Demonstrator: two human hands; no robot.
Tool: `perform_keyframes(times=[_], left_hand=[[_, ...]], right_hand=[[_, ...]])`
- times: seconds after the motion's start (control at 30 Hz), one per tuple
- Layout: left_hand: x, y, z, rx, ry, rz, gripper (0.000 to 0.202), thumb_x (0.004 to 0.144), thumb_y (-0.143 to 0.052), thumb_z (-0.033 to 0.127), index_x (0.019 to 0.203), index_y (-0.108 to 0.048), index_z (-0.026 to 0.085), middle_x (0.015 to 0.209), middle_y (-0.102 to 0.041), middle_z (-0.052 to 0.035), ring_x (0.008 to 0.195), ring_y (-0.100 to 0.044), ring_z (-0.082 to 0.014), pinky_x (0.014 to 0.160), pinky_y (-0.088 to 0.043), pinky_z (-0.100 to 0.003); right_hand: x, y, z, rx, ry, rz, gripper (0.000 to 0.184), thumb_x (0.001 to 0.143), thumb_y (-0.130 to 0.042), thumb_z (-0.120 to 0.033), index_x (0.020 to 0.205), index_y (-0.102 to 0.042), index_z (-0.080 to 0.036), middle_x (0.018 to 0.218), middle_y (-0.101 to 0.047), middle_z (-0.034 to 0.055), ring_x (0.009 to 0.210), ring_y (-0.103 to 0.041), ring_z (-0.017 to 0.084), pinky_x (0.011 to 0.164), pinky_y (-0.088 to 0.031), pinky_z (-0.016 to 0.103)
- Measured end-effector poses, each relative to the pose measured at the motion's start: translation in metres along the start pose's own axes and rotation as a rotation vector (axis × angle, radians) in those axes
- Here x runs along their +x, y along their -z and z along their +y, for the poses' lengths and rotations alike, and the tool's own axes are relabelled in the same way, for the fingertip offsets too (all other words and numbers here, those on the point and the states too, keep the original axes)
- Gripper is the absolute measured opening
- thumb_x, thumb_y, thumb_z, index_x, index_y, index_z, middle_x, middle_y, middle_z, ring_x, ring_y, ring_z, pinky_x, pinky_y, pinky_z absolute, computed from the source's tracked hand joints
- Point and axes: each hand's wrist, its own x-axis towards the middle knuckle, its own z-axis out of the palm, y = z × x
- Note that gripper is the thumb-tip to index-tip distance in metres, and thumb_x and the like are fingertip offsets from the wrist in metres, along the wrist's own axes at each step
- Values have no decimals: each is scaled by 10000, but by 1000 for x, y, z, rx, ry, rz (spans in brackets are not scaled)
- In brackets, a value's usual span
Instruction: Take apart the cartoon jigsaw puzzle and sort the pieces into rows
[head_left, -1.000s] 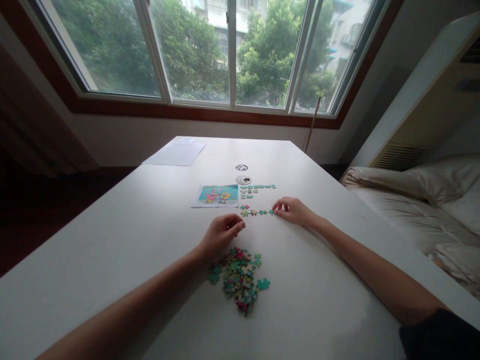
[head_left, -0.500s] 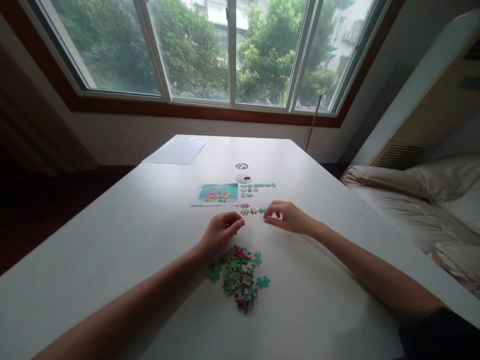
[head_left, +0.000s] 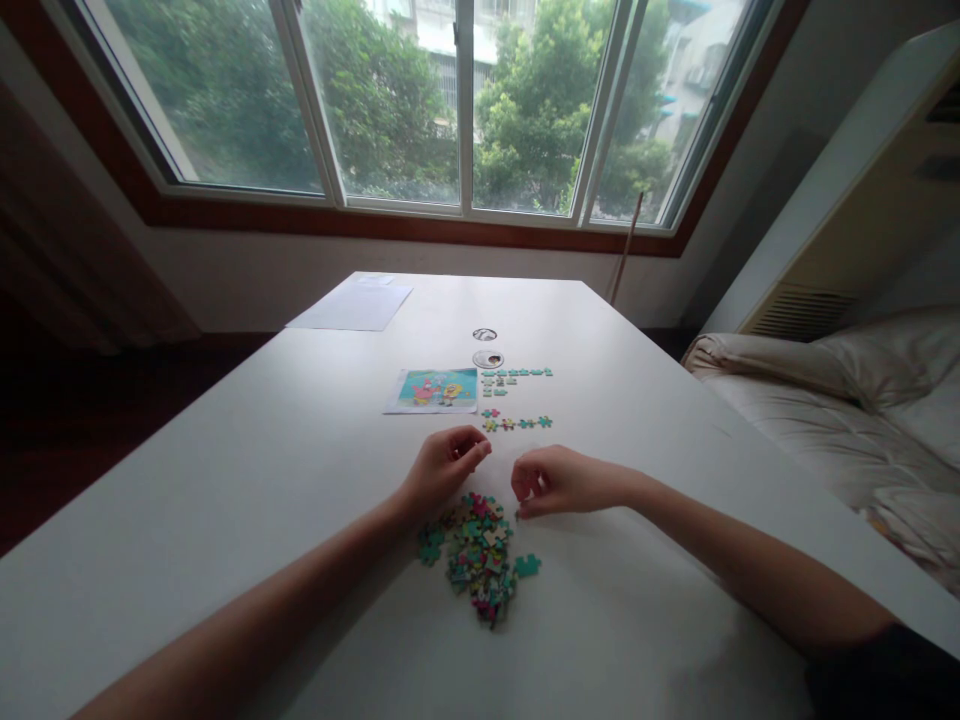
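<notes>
A heap of loose jigsaw puzzle pieces (head_left: 480, 560) lies on the white table (head_left: 637, 620), mostly green, with pink and yellow among them. At the heap's upper right, my right hand (head_left: 562, 480) is closed in a pinch, with the edge of a small puzzle piece (head_left: 517, 515) showing at its fingertips. My left hand (head_left: 446, 465) hovers just above the heap, thumb and forefinger pressed together; what they hold, if anything, is too small to tell. Beyond the hands lies a row of puzzle pieces (head_left: 527, 423), with a pink-green piece (head_left: 490, 413) just behind it.
A cartoon picture sheet (head_left: 431, 391) lies left of more sorted puzzle pieces (head_left: 517, 372). Two round items (head_left: 488, 359) lie behind them. White papers (head_left: 352, 305) rest at the far left corner. A cushioned sofa (head_left: 832, 400) stands to the right, windows (head_left: 390, 100) ahead.
My right hand has drawn back from the row's right end to the heap and closed on a piece at its edge. The row's right-end piece now shows. My left hand stays nearly still.
</notes>
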Motion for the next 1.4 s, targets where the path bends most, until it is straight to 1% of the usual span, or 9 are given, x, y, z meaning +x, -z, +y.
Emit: perform_keyframes(times=[0.07,0.17,0.3,0.47,0.67,0.9,1.03,1.23,1.4], left_hand=[[-1,-1,0,37,-13,-16,208,785,-491,293,692,-569,124,545,-458,38,513,-405,-81,484,-316,-190],[-3,-2,2,119,-52,-64,208,789,-483,284,692,-576,126,533,-451,43,496,-387,-74,471,-303,-182],[-6,-3,8,239,-142,-160,176,777,-498,248,706,-610,133,515,-466,48,479,-377,-64,481,-305,-174],[-6,-2,10,252,-158,-141,185,783,-501,255,725,-632,139,517,-481,45,484,-384,-63,485,-307,-170],[-4,-2,5,155,-104,-102,230,799,-487,304,719,-609,126,531,-456,44,488,-359,-62,461,-290,-168],[-4,-3,4,56,-68,-98,227,793,-497,317,727,-597,124,555,-454,33,497,-353,-67,437,-280,-167],[-4,-1,5,14,-58,-113,234,789,-503,321,713,-600,122,551,-449,35,495,-357,-67,440,-282,-171],[-2,-1,5,-91,-26,-121,229,780,-521,314,709,-597,110,567,-464,30,524,-382,-74,467,-294,-182],[-2,-1,4,-123,-14,-126,221,770,-531,307,707,-597,105,570,-477,26,524,-390,-75,469,-302,-182]], right_hand=[[3,0,4,135,-22,77,173,715,-618,-301,761,-549,-149,625,-497,-35,562,-437,69,511,-349,186],[10,-3,12,339,-69,294,237,710,-621,-333,843,-554,-148,586,-476,-50,525,-409,64,490,-329,195],[16,-9,16,539,-147,470,276,687,-634,-357,845,-602,-133,630,-550,-15,549,-471,75,520,-371,217],[18,-16,15,658,-186,523,260,638,-679,-333,788,-606,-134,616,-592,-2,566,-532,93,557,-418,236],[20,-25,20,699,-181,536,275,620,-693,-332,772,-576,-135,636,-598,-3,578,-557,95,568,-446,235],[18,-27,20,600,-163,513,343,669,-658,-312,941,-520,-154,623,-592,-12,565,-553,99,535,-435,225],[17,-27,16,479,-121,496,324,707,-621,-340,957,-526,-157,660,-599,4,575,-554,102,529,-431,223],[11,-24,8,103,-53,523,311,710,-626,-327,976,-540,-189,779,-623,16,626,-563,103,597,-442,240],[8,-25,8,-221,-30,597,332,728,-613,-364,1010,-541,-205,814,-621,23,670,-554,119,668,-422,268]])
